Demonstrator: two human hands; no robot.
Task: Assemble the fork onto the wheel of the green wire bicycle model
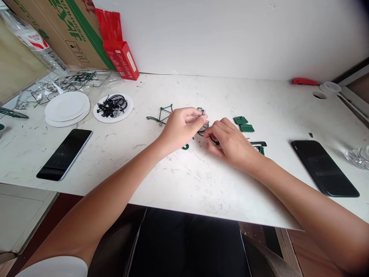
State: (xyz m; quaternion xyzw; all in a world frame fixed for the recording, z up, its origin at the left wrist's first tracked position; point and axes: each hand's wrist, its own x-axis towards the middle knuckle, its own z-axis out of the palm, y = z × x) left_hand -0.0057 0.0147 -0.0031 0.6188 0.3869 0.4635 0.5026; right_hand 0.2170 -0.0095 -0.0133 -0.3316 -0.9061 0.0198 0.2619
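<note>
Near the middle of the white table, my left hand (184, 125) pinches a small metallic part (201, 110) between thumb and fingertips. My right hand (227, 142) is just to its right, fingers curled close to a small green curved part (214, 141); whether it grips that part is unclear. Between the hands a small spoked wheel (203, 129) shows partly. A green miniature bicycle frame (162, 114) lies left of my left hand, its right side hidden. Below that hand sits a green ring-shaped piece (185, 147). Two green plates (244, 124) lie beyond my right hand.
Phones lie at left (65, 154) and right (325, 168). A paper plate (127, 111) holds black parts beside stacked white plates (67, 107). A red packet (122, 57), a carton (72, 34) and a bottle (33, 40) stand at back left. A red tool (305, 81) lies back right.
</note>
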